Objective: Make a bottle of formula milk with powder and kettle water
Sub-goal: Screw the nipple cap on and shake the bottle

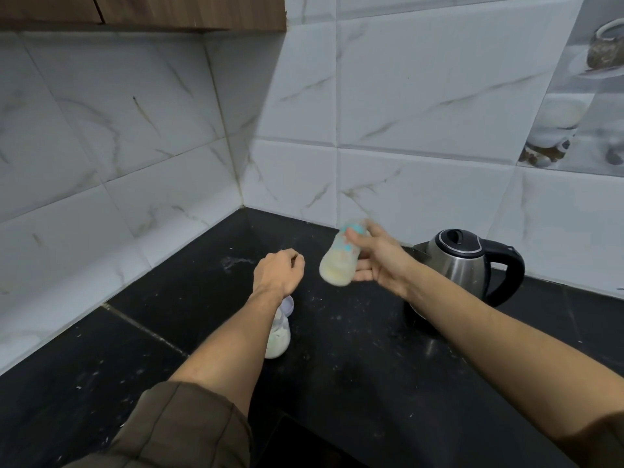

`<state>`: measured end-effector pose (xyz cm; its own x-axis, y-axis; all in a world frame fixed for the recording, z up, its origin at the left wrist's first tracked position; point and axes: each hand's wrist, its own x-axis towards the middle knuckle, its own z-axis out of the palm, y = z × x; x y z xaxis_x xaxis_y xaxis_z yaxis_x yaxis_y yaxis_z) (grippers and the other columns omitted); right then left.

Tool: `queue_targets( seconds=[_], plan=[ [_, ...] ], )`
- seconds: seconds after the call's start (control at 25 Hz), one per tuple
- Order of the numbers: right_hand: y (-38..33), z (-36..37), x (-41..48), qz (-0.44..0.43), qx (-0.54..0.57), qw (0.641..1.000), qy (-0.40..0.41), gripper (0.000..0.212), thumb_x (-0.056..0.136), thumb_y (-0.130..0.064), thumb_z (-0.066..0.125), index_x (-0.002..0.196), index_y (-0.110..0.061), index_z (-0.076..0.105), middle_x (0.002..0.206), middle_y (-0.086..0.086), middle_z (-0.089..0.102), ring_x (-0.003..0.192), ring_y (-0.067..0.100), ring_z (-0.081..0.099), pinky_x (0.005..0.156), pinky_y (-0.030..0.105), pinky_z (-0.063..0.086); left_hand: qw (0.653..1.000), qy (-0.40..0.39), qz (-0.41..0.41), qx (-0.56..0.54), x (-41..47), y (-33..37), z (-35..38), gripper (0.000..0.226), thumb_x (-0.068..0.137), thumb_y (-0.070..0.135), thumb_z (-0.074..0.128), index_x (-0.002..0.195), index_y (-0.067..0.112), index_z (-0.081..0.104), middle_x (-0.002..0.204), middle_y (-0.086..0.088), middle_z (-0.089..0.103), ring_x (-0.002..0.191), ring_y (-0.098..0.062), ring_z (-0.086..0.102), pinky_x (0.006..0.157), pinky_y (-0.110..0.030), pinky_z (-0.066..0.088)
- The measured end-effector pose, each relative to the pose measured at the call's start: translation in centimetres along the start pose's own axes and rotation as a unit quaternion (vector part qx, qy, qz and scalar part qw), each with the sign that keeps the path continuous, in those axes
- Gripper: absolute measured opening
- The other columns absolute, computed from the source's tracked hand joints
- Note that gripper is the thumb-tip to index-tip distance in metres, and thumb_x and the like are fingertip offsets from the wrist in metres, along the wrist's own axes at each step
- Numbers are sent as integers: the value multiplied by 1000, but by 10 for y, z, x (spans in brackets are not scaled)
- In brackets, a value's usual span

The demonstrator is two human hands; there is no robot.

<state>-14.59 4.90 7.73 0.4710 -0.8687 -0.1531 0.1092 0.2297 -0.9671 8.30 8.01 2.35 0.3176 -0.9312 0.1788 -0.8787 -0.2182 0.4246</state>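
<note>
My right hand [378,261] grips a baby bottle [339,261] above the black counter. The bottle is blurred, tilted with its top toward the wall, and holds pale yellowish milk. My left hand [278,270] hovers just left of it, fingers curled, holding nothing. Under my left forearm stands a clear container of white powder [278,336] with a pale scoop or lid at its top, partly hidden by the arm. A steel kettle [469,261] with a black handle sits on its base to the right, lid down.
The black counter [337,366] runs into a corner of white marble-look tiles. White specks and a small spill mark [236,261] lie on it near the corner. A wooden cabinet [152,10] hangs overhead at the upper left.
</note>
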Motion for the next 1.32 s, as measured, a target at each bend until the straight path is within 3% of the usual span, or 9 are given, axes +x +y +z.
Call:
queue_targets(
  seconds=[0.08, 0.28, 0.36, 0.48, 0.56, 0.76, 0.96, 1.16, 1.32],
  plan=[
    [-2, -2, -2, -13, -34, 999, -25, 69, 88, -39, 82, 147, -37, 46, 120, 15, 77, 94, 38, 79, 65, 41, 65, 1000, 1, 4, -2, 1, 3, -2, 36, 108, 39, 43, 118, 24, 74, 78, 4, 67, 74, -17, 61, 68, -31, 42],
    [-19, -11, 9, -119, 167, 958, 200, 79, 100, -29, 73, 162, -38, 24, 135, 8, 67, 94, 32, 80, 72, 45, 66, 1000, 5, 0, 3, 1, -2, -1, 36, 108, 38, 42, 117, 23, 74, 79, 4, 67, 76, -18, 61, 71, -32, 43],
    [-17, -8, 4, -132, 128, 967, 175, 78, 100, -28, 73, 161, -41, 25, 130, 7, 70, 94, 30, 80, 70, 44, 66, 1000, 3, 0, 5, 1, -2, 1, 36, 108, 38, 43, 117, 24, 74, 79, 5, 67, 75, -17, 61, 71, -31, 43],
    [-11, -5, -9, -110, -84, 990, 5, 81, 90, -33, 82, 153, -49, 34, 119, 9, 78, 99, 27, 79, 65, 38, 64, 1000, -6, 7, 8, 3, 2, 2, 35, 109, 39, 43, 120, 24, 72, 83, 4, 68, 78, -17, 64, 71, -32, 47],
    [-12, -5, -12, -134, -110, 984, -46, 83, 88, -34, 84, 152, -51, 35, 114, 5, 80, 101, 25, 79, 65, 36, 64, 1000, -4, 9, 9, 4, 4, 0, 35, 109, 39, 43, 120, 24, 72, 84, 5, 68, 77, -16, 63, 70, -31, 45],
    [-29, 1, 8, -225, 110, 955, 156, 81, 99, -23, 74, 161, -41, 26, 100, -10, 81, 104, 25, 78, 69, 41, 65, 1000, 1, 13, 16, 4, 8, -1, 36, 109, 39, 42, 121, 23, 73, 85, 4, 67, 79, -18, 60, 73, -31, 43],
    [-17, -2, -9, -151, -147, 975, -69, 87, 88, -35, 83, 157, -48, 32, 107, 4, 81, 93, 21, 79, 64, 31, 63, 999, -10, 20, 23, 4, 11, -2, 36, 111, 36, 41, 121, 21, 71, 94, 1, 71, 82, -17, 65, 75, -34, 51],
    [-26, -3, 2, -199, 112, 959, 165, 80, 98, -26, 75, 161, -42, 28, 112, -4, 77, 107, 31, 77, 69, 39, 65, 1000, 5, 12, 24, 2, 6, -3, 36, 109, 34, 39, 116, 21, 73, 86, 5, 64, 78, -18, 57, 72, -32, 40],
    [-19, 1, -5, -130, -3, 990, 56, 87, 90, -32, 81, 159, -45, 29, 111, 1, 80, 100, 30, 79, 64, 38, 64, 1000, -3, 20, 21, 2, 7, 0, 37, 109, 35, 39, 116, 21, 72, 90, 2, 69, 82, -21, 61, 74, -34, 46]
  ],
)
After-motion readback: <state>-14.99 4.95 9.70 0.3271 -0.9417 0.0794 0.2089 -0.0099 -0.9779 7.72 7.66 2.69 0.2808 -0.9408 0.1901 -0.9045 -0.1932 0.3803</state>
